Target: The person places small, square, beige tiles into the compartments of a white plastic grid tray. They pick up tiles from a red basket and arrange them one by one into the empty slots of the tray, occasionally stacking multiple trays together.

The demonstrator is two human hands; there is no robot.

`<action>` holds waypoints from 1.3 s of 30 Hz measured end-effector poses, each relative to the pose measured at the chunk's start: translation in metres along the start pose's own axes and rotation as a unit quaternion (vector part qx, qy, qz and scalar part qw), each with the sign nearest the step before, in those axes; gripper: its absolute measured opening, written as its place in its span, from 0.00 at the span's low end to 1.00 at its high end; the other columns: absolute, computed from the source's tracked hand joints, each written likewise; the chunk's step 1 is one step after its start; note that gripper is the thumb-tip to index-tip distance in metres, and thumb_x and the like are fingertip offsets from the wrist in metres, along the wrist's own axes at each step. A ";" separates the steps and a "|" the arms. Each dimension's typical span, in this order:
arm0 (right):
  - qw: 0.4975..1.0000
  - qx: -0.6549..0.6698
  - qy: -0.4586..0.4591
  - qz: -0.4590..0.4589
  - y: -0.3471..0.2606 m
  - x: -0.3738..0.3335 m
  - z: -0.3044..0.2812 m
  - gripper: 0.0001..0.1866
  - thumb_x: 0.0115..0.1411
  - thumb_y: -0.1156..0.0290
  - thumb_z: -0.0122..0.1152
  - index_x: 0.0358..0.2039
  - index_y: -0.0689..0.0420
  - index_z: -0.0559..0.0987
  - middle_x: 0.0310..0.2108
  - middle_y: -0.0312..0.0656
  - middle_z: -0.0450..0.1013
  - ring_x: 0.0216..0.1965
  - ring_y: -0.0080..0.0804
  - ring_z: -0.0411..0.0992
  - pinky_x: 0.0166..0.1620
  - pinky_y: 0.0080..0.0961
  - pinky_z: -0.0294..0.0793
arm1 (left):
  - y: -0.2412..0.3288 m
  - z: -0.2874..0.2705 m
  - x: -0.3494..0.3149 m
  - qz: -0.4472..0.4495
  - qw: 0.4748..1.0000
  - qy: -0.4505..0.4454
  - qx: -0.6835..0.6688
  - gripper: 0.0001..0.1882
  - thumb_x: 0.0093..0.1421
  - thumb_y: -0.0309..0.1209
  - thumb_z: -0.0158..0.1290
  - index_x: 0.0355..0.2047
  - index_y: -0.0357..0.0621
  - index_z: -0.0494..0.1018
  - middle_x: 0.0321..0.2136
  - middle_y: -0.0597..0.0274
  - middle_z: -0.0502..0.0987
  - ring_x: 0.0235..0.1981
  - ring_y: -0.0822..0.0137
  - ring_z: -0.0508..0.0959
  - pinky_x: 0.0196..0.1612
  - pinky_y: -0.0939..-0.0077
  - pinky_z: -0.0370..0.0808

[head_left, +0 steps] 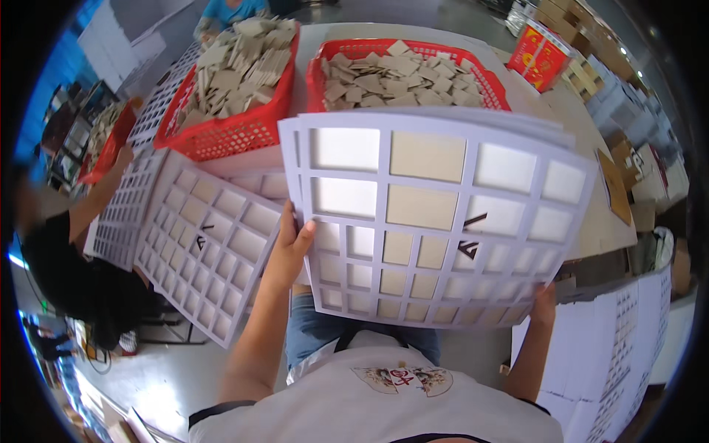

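Note:
Both my hands grip a small stack of white sample boards (377, 221) with rectangular recesses, tilted up in front of me over the table edge. Beige tiles fill the second column and some smaller slots; other recesses show white, and dark printed marks sit near the middle. My left hand (293, 244) is closed round the left edge, thumb on the front face. My right hand (544, 304) is closed on the lower right corner, most of its fingers hidden behind the boards. Another similar board (199, 236) lies tilted on the table to the left, close to my left forearm.
Two red plastic baskets (244, 133) (325, 50) heaped with beige tiles stand behind the boards. A person in black (88, 273) works at the left, another in blue (233, 10) at the far side. More white boards (628, 354) stand stacked at right. A red box (541, 55) sits far right.

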State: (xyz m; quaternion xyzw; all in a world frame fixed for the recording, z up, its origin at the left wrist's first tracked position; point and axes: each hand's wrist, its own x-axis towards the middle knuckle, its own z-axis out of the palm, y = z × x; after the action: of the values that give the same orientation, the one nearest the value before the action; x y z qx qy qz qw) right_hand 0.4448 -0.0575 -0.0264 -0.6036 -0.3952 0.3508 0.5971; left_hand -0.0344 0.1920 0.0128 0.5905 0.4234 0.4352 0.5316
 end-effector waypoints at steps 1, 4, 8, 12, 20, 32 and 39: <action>1.000 -0.005 0.018 -0.002 -0.005 0.005 -0.005 0.49 0.49 0.39 0.66 0.60 0.64 0.62 0.55 0.43 0.67 0.54 0.34 0.66 0.55 0.35 0.68 | -0.001 0.003 0.004 0.069 0.997 -0.011 -0.028 0.37 0.66 0.37 0.48 0.66 0.32 0.43 0.56 0.56 0.61 0.57 0.65 0.62 0.59 0.74 0.58; 0.997 0.002 0.063 -0.037 -0.041 0.032 0.006 0.50 0.45 0.40 0.70 0.58 0.65 0.64 0.53 0.42 0.68 0.53 0.33 0.67 0.55 0.32 0.66 | 0.012 0.002 0.008 0.112 0.992 -0.006 -0.050 0.36 0.67 0.40 0.45 0.67 0.34 0.43 0.62 0.55 0.56 0.63 0.64 0.55 0.64 0.72 0.50; 0.996 -0.083 0.015 -0.038 -0.052 0.090 -0.004 0.49 0.46 0.44 0.71 0.59 0.64 0.63 0.54 0.42 0.68 0.55 0.34 0.65 0.56 0.32 0.65 | 0.019 0.004 0.029 0.219 0.974 0.038 -0.042 0.34 0.68 0.40 0.43 0.67 0.35 0.45 0.65 0.56 0.52 0.66 0.64 0.50 0.66 0.70 0.45; 0.995 -0.053 -0.081 -0.015 -0.036 0.119 0.009 0.50 0.46 0.50 0.73 0.62 0.64 0.60 0.56 0.43 0.65 0.57 0.36 0.63 0.59 0.33 0.63 | -0.003 0.013 0.037 0.140 0.986 0.089 0.028 0.32 0.69 0.39 0.41 0.66 0.36 0.46 0.62 0.58 0.55 0.63 0.65 0.54 0.65 0.72 0.48; 0.968 0.222 -0.082 -0.085 0.007 0.117 0.027 0.41 0.54 0.66 0.64 0.64 0.62 0.55 0.59 0.43 0.62 0.61 0.36 0.61 0.63 0.36 0.59 | -0.049 0.018 0.039 0.096 0.986 -0.024 -0.132 0.23 0.71 0.38 0.36 0.60 0.37 0.56 0.55 0.59 0.63 0.56 0.67 0.63 0.61 0.73 0.56; 0.957 0.230 0.173 -0.020 0.068 0.088 -0.028 0.27 0.59 0.60 0.62 0.55 0.61 0.70 0.50 0.38 0.71 0.52 0.30 0.68 0.55 0.32 0.67 | -0.014 0.055 0.039 0.170 0.984 -0.004 0.045 0.27 0.69 0.43 0.42 0.60 0.36 0.57 0.50 0.59 0.68 0.49 0.69 0.67 0.54 0.77 0.63; 0.960 0.170 0.202 0.094 -0.017 -0.010 -0.200 0.22 0.61 0.57 0.61 0.49 0.60 0.76 0.44 0.39 0.77 0.44 0.28 0.75 0.49 0.29 0.74 | 0.008 0.225 0.017 -0.001 0.950 -0.301 -0.081 0.29 0.61 0.29 0.55 0.60 0.39 0.58 0.49 0.58 0.70 0.48 0.70 0.72 0.48 0.74 0.71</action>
State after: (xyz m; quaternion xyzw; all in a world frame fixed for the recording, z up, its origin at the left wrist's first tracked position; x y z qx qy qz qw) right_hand 0.6182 -0.1558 -0.0020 -0.5862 -0.1419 0.3379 0.7226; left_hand 0.1868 0.1491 0.0096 0.6482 0.2079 0.2696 0.6811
